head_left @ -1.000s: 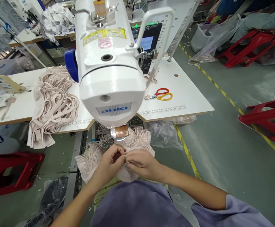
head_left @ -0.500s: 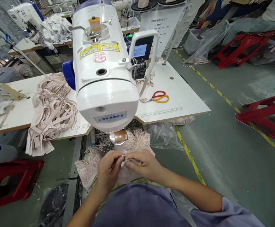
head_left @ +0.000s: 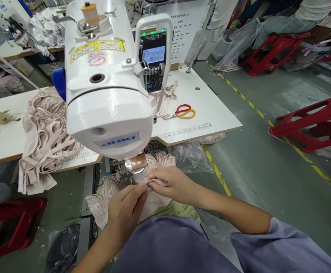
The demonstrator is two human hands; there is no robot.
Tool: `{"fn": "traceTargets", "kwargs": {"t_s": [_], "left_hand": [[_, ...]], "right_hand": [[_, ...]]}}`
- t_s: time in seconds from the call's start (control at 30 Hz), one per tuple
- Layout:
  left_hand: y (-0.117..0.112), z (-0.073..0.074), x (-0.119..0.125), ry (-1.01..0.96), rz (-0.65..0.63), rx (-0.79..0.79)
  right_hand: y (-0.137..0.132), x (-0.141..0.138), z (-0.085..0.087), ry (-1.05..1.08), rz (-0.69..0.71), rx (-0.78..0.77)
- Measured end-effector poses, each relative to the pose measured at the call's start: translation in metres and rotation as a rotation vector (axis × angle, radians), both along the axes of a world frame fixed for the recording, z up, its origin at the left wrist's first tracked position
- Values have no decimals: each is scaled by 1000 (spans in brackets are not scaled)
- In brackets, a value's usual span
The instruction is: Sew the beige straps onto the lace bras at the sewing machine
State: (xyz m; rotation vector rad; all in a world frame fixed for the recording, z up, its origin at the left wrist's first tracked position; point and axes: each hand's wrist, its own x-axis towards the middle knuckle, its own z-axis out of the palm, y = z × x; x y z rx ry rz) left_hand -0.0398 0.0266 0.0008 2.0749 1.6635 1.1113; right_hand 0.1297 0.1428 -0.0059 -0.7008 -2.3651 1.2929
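A person in a purple top works a lace piece over the lap, just in front of and below the head of a white sewing machine. The left hand has its fingers drawn narrow, tips closed on the pale edge of the fabric. The right hand meets it from the other side, with thumb and forefinger pinching the same thin edge. The two hands almost touch at the pinch. The rest of the lace hangs down toward the floor.

Just above the hands sits the machine's copper-coloured end piece. The pinched edge lies just below it, and nothing of the lace can be seen fed in under the machine head. By the look of it, the work is at the lining-up stage, with any stitching on this edge yet to come.

On the white table, a heap of beige straps and lace spills over the near edge at left. Whether those are finished or waiting cannot be told. Red-and-yellow scissors lie idle to the right of the machine, whose control panel is lit. Farther off, red stools stand along a yellow floor line.
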Motion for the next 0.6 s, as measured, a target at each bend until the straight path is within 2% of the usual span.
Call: {"fn": "traceTargets", "kwargs": {"t_s": [0.2, 0.43, 0.6], "left_hand": [[3, -1, -1, 8, 10, -26], [7, 2, 0, -10, 27, -72], [11, 2, -2, -7, 50, -143]], "right_hand": [[6, 5, 11, -47, 25, -120], [12, 8, 16, -44, 129, -312], [12, 10, 14, -34, 117, -217]]}}
